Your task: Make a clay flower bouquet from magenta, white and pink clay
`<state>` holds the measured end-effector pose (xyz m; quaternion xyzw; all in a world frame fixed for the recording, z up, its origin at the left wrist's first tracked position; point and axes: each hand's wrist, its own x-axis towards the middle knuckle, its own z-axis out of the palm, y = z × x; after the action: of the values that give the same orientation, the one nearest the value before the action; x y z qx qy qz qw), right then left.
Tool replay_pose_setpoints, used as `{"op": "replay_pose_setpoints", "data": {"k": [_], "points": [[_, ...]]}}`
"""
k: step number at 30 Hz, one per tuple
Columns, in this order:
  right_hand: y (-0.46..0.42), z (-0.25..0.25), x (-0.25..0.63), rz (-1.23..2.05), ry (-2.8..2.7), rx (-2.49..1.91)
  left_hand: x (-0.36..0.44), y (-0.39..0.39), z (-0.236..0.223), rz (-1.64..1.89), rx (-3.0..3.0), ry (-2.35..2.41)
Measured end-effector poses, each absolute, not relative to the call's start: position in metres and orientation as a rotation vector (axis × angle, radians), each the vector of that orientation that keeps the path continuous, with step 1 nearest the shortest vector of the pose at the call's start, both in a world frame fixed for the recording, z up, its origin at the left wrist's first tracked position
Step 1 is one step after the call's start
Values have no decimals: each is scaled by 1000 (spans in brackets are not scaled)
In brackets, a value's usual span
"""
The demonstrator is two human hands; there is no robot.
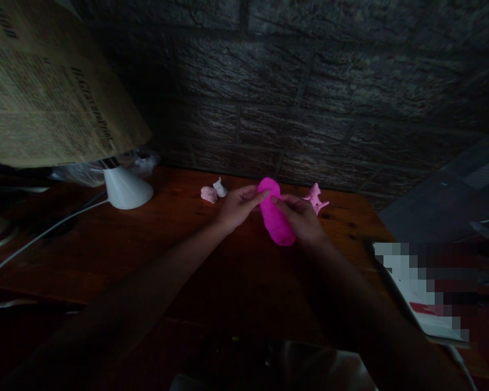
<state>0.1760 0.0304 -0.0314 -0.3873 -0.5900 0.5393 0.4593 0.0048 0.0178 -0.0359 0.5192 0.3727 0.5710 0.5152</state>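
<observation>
Between my two hands is a flat, oval piece of bright pink modelling clay [280,225], held above the wooden table. My left hand [238,206] pinches its upper left edge, thumb on the front face. My right hand [301,217] grips the upper right edge in the same way, its thumb close to the other one. Behind my right hand lies a pale pink, pointed clay shape [317,200], partly hidden by the fingers. Left of my left hand sit a light pink lump [208,194] and a whitish lump [219,188], side by side.
A lamp with a newsprint shade [61,92] and white base [128,190] stands at the left, its cord [49,239] trailing over the wooden table [167,217]. A dark brick wall [248,92] rises behind. At the right edge is a partly blurred white object [440,326].
</observation>
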Motion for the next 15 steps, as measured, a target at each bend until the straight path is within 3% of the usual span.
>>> {"op": "replay_pose_setpoints", "data": {"k": [4, 15], "points": [[32, -32, 175, 1335, -1384, -904, 6, 15, -36, 1232, 1210, 908], [27, -24, 177, 1385, -1414, -902, 4, 15, -37, 1287, 1345, 960]]}}
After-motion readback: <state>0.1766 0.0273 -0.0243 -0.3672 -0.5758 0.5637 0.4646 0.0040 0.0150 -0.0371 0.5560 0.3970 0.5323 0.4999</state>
